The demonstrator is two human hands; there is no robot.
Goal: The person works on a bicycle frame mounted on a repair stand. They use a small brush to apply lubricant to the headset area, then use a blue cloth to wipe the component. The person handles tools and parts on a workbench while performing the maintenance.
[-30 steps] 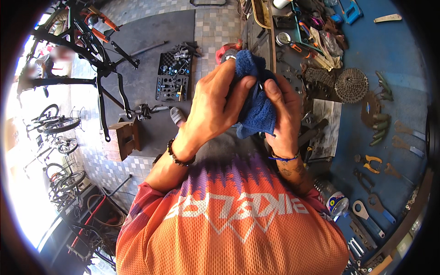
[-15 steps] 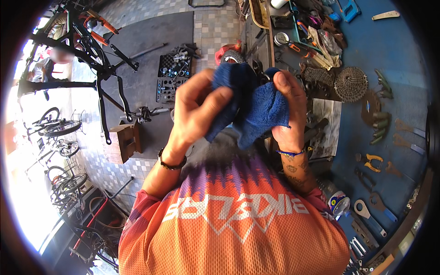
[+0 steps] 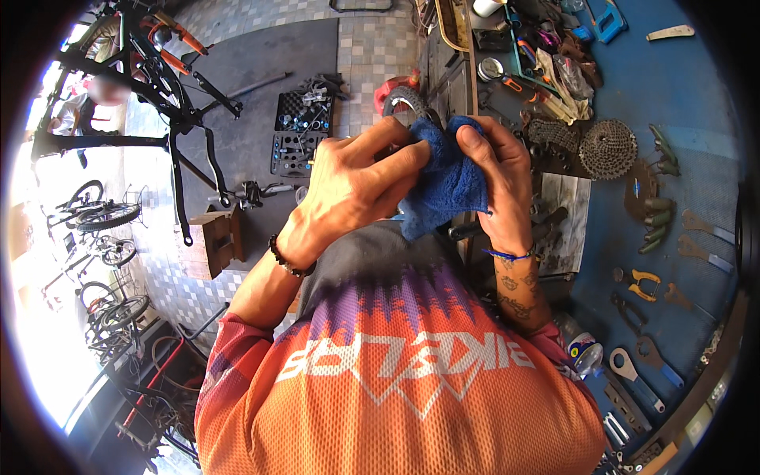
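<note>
A blue terry cloth [image 3: 447, 194] is bunched between my two hands in front of my chest. My left hand [image 3: 352, 182] pinches its left upper part, fingers bent, back of the hand facing up. On the other side my right hand [image 3: 507, 182] grips the cloth with the thumb lying on top and the fingers behind it. A loose flap hangs below the fingers. Whether anything is wrapped inside the cloth, I cannot tell. Just beyond the hands a bicycle tyre [image 3: 404, 100] shows in part.
On the right are a cassette [image 3: 608, 149], yellow-handled pliers [image 3: 645, 285] and several wrenches on a blue surface. To the left stand a black bike frame [image 3: 184, 119], a tool case [image 3: 301, 134] and a wooden box [image 3: 212, 245]. Parked bicycles [image 3: 111, 218] and a person [image 3: 75, 115] are far left.
My left hand has moved right, closer to my right hand, and its fingers have turned over the cloth. The cloth, draped wider before, is now more tightly bunched.
</note>
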